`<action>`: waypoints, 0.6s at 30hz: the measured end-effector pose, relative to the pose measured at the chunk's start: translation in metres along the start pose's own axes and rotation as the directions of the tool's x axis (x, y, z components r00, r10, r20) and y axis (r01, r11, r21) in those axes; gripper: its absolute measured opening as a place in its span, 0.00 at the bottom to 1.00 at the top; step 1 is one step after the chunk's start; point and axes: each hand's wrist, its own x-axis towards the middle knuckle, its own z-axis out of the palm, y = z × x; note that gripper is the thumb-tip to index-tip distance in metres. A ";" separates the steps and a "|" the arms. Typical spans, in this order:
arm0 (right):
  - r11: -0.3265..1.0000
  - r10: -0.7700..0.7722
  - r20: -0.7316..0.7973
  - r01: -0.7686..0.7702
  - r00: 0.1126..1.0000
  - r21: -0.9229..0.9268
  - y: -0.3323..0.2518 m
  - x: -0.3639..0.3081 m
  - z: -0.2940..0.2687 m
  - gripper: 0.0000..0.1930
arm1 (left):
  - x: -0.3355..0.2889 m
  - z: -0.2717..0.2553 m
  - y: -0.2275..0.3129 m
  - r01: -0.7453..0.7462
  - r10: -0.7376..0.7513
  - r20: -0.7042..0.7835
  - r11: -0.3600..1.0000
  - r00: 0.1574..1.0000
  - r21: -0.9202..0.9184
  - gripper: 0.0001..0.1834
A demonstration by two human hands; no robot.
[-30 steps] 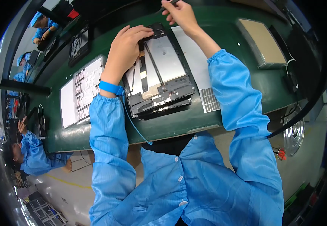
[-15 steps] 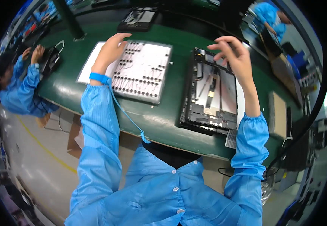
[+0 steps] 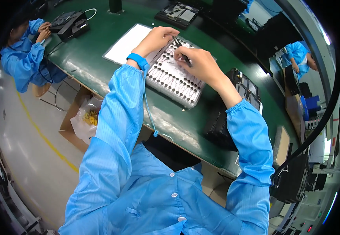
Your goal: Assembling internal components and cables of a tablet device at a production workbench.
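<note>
Both my hands are over a shallow clear-edged tray [image 3: 170, 94] lined in white, with rows of small round black parts on thin wires. In my right hand [image 3: 203, 65] is a pair of black tweezers [image 3: 187, 60], gripped between thumb and fingers, prongs toward my left hand. My left hand [image 3: 155, 40], with a blue wrist strap [image 3: 138, 60] and coiled cord, has thumb and fingers pinched together close to those prongs. Whatever it pinches is too small to make out. Right of the tray lies an opened black flat device [image 3: 251, 89], partly hidden by my right forearm.
A white sheet [image 3: 128, 43] lies left of the tray on the green table [image 3: 97, 64]. Another opened device [image 3: 177, 15] is at the back. A co-worker [image 3: 23, 64] handles a black device at far left. An open carton [image 3: 70, 123] with a plastic bag stands below the table edge.
My right hand has left the opened device and come over the tray, now with tweezers. My left hand's fingers have closed over the tray. The whole view has shifted and turned.
</note>
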 end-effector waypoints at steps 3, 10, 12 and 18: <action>0.998 0.017 0.025 -0.015 1.000 -0.057 0.004 0.001 0.005 0.11 | 0.004 -0.003 0.002 -0.009 0.010 -0.015 0.998 1.000 0.056 0.16; 0.993 0.045 -0.108 -0.033 0.993 0.111 0.014 -0.004 0.003 0.13 | 0.006 -0.003 0.032 -0.032 0.037 -0.037 0.991 0.999 0.128 0.13; 0.981 0.102 -0.155 -0.073 0.983 0.182 0.017 -0.005 -0.006 0.13 | 0.005 -0.007 0.043 -0.038 0.040 0.044 0.999 0.998 -0.026 0.14; 0.891 0.250 -0.266 -0.113 0.931 0.440 0.046 -0.016 -0.011 0.14 | -0.001 0.001 0.059 0.210 -0.091 0.372 0.933 0.924 -0.293 0.12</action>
